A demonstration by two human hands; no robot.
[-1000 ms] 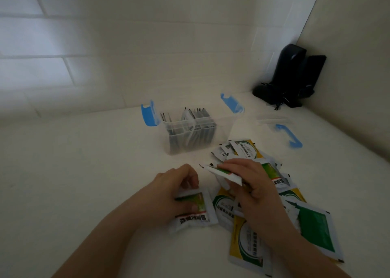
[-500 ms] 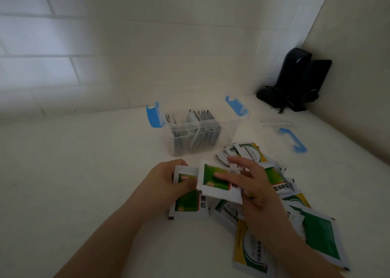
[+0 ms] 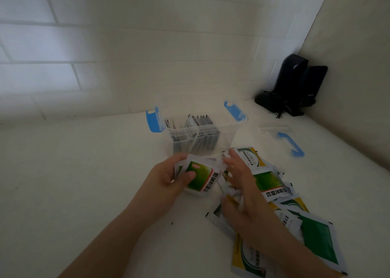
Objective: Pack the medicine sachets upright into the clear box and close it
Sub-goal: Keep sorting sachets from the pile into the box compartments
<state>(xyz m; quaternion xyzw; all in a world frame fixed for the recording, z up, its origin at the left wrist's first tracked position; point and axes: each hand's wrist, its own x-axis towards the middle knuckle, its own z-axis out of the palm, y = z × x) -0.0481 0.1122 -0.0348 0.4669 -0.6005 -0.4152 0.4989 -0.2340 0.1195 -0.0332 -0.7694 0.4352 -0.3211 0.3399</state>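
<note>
White counter (image 3: 73,182) meets tiled wall (image 3: 105,55), corner right.

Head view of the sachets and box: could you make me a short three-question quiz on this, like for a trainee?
1. True or false: the lid is on the clear box.
2. What does the left hand hold?
3. The loose sachets lie: A) behind the box, B) in front of the box under the right hand, C) on the lid.

Key: 1 false, it lies on the table to the right of the box; 2 a small stack of green sachets; 3 B.
</note>
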